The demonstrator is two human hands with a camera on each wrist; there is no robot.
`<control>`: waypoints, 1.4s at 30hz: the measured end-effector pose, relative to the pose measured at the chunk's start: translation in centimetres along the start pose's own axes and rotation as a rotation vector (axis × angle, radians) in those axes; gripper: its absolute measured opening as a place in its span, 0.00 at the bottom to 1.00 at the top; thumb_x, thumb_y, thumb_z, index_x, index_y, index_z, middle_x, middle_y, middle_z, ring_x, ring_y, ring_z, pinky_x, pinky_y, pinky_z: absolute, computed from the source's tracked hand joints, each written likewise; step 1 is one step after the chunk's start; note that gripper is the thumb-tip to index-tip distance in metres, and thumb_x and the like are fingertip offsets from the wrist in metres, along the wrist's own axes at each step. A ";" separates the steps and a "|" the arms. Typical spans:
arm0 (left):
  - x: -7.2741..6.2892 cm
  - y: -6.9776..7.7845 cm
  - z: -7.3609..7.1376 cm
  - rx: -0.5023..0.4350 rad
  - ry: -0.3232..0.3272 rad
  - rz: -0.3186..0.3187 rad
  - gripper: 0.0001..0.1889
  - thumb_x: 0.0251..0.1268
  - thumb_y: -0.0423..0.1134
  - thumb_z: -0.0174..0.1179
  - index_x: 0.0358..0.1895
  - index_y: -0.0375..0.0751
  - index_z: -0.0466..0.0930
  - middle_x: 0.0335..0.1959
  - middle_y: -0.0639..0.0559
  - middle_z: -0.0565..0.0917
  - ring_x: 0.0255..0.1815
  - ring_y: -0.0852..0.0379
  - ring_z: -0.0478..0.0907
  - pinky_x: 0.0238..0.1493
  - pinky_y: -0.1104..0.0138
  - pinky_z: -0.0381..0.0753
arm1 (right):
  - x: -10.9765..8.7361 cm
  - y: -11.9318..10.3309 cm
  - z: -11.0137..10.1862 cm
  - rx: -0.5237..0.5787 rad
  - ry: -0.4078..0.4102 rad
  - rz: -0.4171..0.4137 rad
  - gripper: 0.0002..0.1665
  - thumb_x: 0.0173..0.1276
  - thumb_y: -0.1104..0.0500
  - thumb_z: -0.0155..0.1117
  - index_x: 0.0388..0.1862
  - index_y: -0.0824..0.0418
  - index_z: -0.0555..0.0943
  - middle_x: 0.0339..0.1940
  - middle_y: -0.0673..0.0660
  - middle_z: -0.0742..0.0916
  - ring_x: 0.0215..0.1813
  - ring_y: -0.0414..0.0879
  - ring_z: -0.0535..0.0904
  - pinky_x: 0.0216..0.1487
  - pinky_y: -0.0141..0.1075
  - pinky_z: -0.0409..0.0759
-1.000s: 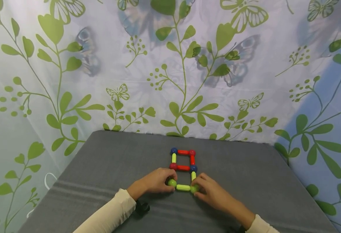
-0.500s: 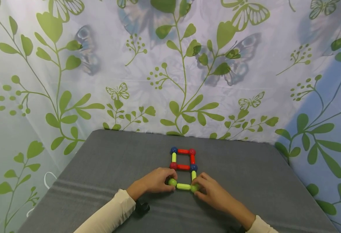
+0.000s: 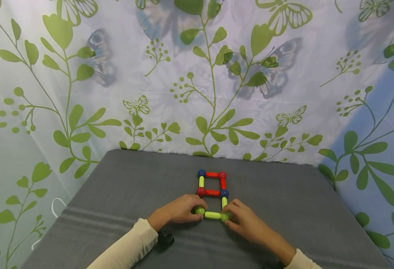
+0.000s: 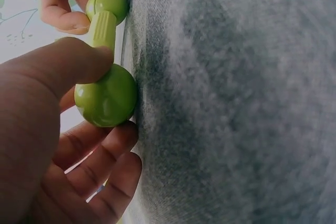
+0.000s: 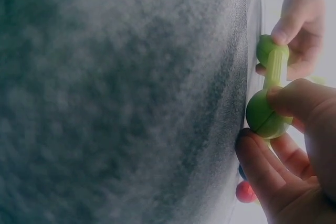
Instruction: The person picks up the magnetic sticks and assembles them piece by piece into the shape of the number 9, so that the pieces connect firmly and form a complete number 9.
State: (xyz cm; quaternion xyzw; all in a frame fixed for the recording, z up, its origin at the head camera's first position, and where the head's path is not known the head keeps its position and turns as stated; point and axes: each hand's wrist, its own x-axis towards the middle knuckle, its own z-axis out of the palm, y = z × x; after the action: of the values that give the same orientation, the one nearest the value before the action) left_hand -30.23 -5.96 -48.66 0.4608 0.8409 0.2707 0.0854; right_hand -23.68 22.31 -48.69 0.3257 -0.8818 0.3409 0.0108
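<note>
My left hand point(image 3: 184, 209) pinches a green ball point(image 4: 106, 96) between thumb and fingers. With its thumb and fingers, my right hand point(image 3: 245, 220) grips another green ball point(image 5: 266, 115). A yellow-green rod point(image 3: 213, 215) spans the two balls on the table. From the right-hand ball a second yellow-green rod point(image 3: 224, 202) runs back to a blue ball point(image 3: 224, 193). Beyond lies a square of balls and rods: a red ball point(image 3: 201, 192) at its near left, red rods point(image 3: 212, 193) on three sides and a yellow-green rod point(image 3: 201, 182) on the left.
A grey cloth covers the table point(image 3: 143, 179). Behind it hangs a curtain point(image 3: 163, 112) printed with leaves and butterflies. Beside the left wrist is a black object point(image 3: 166, 240), partly under the sleeve. A white cord point(image 3: 57, 203) loops near the table's left edge.
Both hands keep their hold on the green balls. The left hand and its ball have shifted very slightly to the right in the head view; little else differs.
</note>
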 end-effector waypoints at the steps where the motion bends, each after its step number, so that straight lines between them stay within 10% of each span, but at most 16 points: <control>1: 0.0 0.0 0.0 -0.002 -0.003 -0.002 0.12 0.67 0.41 0.67 0.52 0.51 0.84 0.43 0.65 0.79 0.41 0.68 0.73 0.45 0.73 0.73 | 0.0 0.0 0.0 0.005 -0.001 0.002 0.24 0.62 0.67 0.76 0.53 0.50 0.79 0.46 0.49 0.77 0.45 0.39 0.80 0.43 0.34 0.82; 42: -0.4 0.6 0.3 -0.018 0.002 0.036 0.10 0.63 0.41 0.70 0.46 0.49 0.83 0.38 0.64 0.77 0.35 0.68 0.71 0.37 0.76 0.71 | 0.2 -0.3 0.2 0.012 -0.027 0.051 0.21 0.62 0.67 0.75 0.50 0.52 0.80 0.44 0.49 0.76 0.42 0.37 0.81 0.42 0.33 0.82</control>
State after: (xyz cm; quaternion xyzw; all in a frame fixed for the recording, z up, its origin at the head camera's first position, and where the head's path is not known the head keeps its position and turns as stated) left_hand -29.42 -5.92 -48.64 0.4749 0.8299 0.2805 0.0837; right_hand -23.59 21.91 -48.56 0.3077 -0.8878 0.3421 -0.0119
